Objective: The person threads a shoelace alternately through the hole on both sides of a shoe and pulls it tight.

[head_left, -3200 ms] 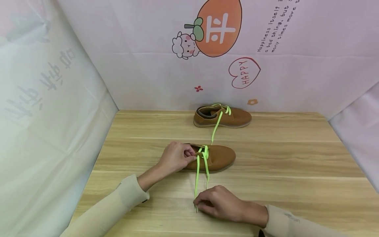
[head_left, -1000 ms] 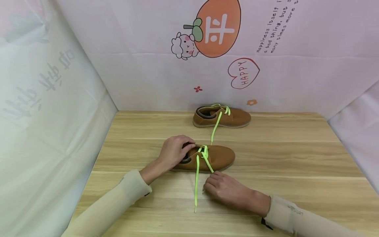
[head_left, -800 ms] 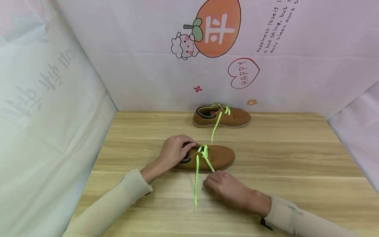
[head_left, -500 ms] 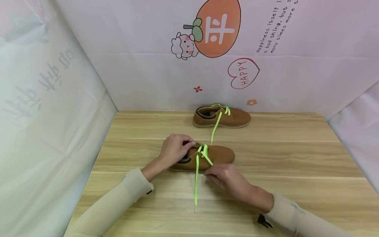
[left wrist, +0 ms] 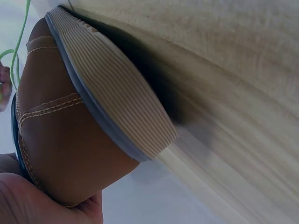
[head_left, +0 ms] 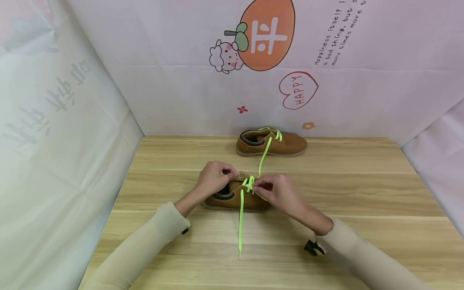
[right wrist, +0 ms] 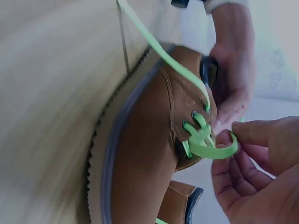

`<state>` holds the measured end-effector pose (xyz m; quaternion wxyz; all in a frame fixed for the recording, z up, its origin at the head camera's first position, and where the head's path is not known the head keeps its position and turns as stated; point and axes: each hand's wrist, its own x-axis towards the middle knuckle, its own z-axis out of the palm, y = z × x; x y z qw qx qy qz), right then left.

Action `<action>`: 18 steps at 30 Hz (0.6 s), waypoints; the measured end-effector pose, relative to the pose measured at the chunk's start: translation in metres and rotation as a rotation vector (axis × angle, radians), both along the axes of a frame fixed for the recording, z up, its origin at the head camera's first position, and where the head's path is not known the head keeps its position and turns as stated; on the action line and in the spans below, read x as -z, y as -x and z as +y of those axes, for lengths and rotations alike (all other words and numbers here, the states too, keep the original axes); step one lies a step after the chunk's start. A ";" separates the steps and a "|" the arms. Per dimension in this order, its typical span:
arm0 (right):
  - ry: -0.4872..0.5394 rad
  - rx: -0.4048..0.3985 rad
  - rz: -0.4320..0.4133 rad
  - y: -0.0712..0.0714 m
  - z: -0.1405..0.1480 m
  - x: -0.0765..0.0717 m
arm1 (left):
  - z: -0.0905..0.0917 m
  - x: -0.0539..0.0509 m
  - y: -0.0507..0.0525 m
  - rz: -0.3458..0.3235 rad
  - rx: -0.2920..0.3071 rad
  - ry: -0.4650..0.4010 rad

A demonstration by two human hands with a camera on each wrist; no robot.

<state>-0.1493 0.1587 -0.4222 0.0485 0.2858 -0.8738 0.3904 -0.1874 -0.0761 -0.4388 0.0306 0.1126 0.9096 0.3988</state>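
On the table lies the nearer brown shoe [head_left: 232, 204], toe to the right, with a neon green shoelace [head_left: 241, 225] through its eyelets. My left hand [head_left: 212, 178] pinches the shoe's far eyelet flap between thumb and fingers. Over the laced part, my right hand [head_left: 279, 193] pinches the other shoelace end; it bends into a loop [right wrist: 215, 152] in the right wrist view. The first end hangs over the near side onto the table. In the left wrist view the shoe's ribbed sole [left wrist: 107, 84] fills much of the picture. My right hand hides most of the toe.
A second brown shoe [head_left: 291, 143] stands behind, against the white printed cloth [head_left: 181, 80]. Its green shoelace [head_left: 265, 156] trails toward the nearer shoe. The wooden table [head_left: 344, 181] spreads on both sides.
My right hand has let go of the straight end, taken the other lace end and carried it up to the eyelets. My left hand has shifted to the far flap.
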 end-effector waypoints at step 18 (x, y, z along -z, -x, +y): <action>-0.181 0.128 -0.060 0.025 -0.021 -0.009 | 0.001 -0.001 0.000 -0.032 -0.034 -0.010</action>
